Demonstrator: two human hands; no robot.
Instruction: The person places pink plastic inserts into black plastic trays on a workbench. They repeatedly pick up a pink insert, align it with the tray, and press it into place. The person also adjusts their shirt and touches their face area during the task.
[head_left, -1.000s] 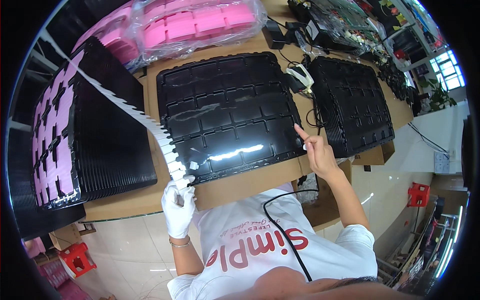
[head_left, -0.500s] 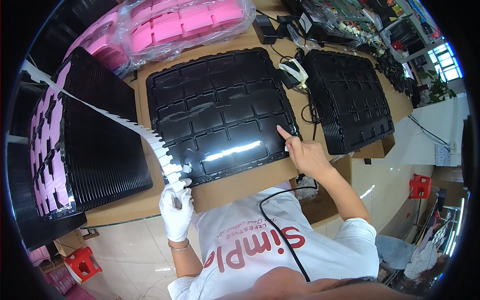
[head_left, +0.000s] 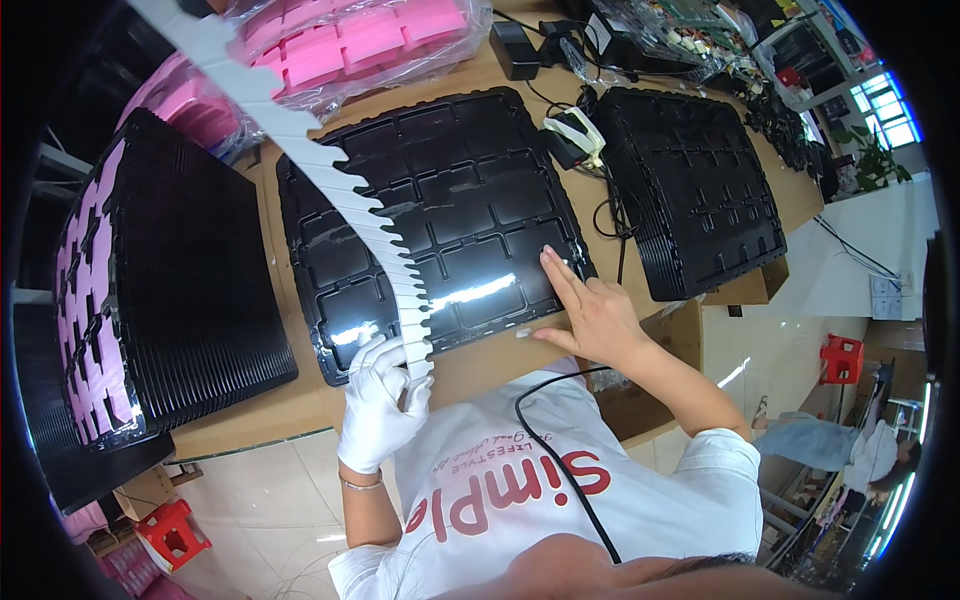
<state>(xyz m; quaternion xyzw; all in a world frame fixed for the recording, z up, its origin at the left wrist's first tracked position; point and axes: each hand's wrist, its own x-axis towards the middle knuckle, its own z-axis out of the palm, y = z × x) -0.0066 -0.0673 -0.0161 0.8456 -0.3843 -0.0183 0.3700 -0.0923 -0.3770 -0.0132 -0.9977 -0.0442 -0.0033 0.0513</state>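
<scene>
My left hand (head_left: 382,408), in a white glove, pinches the lower end of a long white strip (head_left: 375,238) with notched edges. From there the strip curves up and away to the far left, crossing over a black plastic tray (head_left: 470,212) with shallow moulded compartments. My bare right hand (head_left: 598,315) is at the tray's near right part, index and middle fingers stretched together onto its surface, thumb spread apart. A small pale piece (head_left: 523,332) shows at the thumb tip; whether it sticks there I cannot tell.
At left stands a tall stack of black trays (head_left: 190,290) with pink pieces in the outer one. Another black tray stack (head_left: 700,190) is at right, beside black cables and a white-handled tool (head_left: 580,138). Pink trays in clear plastic (head_left: 370,40) lie at the back. A red stool (head_left: 842,358) stands rightward.
My left hand has moved right, swinging the white strip across the tray. My right hand has gone from a pointing index finger to a spread thumb with two fingers outstretched.
</scene>
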